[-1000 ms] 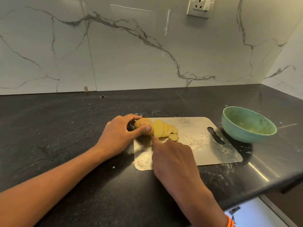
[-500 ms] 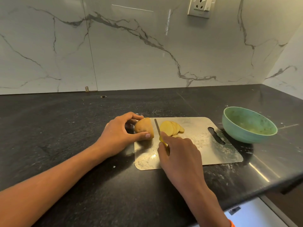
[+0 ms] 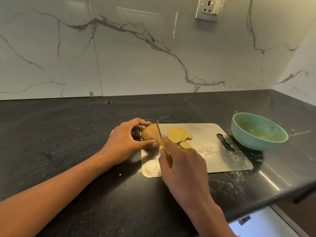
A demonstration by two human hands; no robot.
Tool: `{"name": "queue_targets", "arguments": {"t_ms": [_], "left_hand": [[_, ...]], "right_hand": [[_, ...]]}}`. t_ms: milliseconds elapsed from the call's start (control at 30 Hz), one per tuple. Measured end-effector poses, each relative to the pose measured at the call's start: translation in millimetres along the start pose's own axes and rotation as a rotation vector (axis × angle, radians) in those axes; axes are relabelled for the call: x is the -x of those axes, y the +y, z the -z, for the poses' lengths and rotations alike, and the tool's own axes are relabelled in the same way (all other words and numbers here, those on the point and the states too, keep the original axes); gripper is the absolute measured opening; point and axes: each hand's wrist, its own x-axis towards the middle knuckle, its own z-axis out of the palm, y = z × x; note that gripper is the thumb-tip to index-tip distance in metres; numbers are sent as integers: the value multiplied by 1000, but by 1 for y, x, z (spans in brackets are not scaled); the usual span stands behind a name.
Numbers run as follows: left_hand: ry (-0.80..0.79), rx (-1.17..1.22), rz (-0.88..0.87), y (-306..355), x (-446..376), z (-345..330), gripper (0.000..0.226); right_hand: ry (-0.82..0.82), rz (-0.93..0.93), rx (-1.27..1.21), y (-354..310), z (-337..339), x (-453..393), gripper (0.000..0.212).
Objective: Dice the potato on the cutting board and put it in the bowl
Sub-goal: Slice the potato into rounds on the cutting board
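Two hands at work over one board, on a black counter (image 3: 68, 142).

Board (image 3: 222, 161): pale, flat, rounded corners, a slot handle at its right end; it lies near the counter's near edge, right of centre. White smears and crumbs mark its surface and the counter just around it.

Potato (image 3: 149, 133): uncut remainder, skin on, at the board's far-left corner, cut face turned right.

Left hand (image 3: 124, 142): fingers curled over the potato's far side, thumb pressed along its near side, so the potato is clamped between them. Forearm runs in from the near left.

Knife (image 3: 159, 130): thin blade, yellow handle. The blade stands on edge against the potato's cut face, tip pointing far. Whether the edge has entered the flesh cannot be told.

Right hand (image 3: 184, 165): wrapped round the yellow handle, forefinger laid along the top toward the blade. Most of the handle is hidden under the hand.

Slices (image 3: 177, 135): a fanned row of round yellow pieces leaning on one another, just right of the blade, apart from it. One more slice (image 3: 185, 144) lies flat at the near end of the row, beside the right hand's knuckles.

Bowl (image 3: 256, 132): green, upright, on the counter just past the board's right end. Its inside shows pale smears.

Wall (image 3: 153, 57): white marble with grey veins, behind the counter.

Socket (image 3: 207, 8): white, on the wall, far right.
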Motion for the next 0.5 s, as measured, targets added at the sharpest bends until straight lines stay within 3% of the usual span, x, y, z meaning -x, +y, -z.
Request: {"name": "queue_targets", "arguments": {"t_ms": [500], "left_hand": [[23,-57,2,1,0,0,75]], "right_hand": [[-161,18,66,-9,5,4,57]]}}
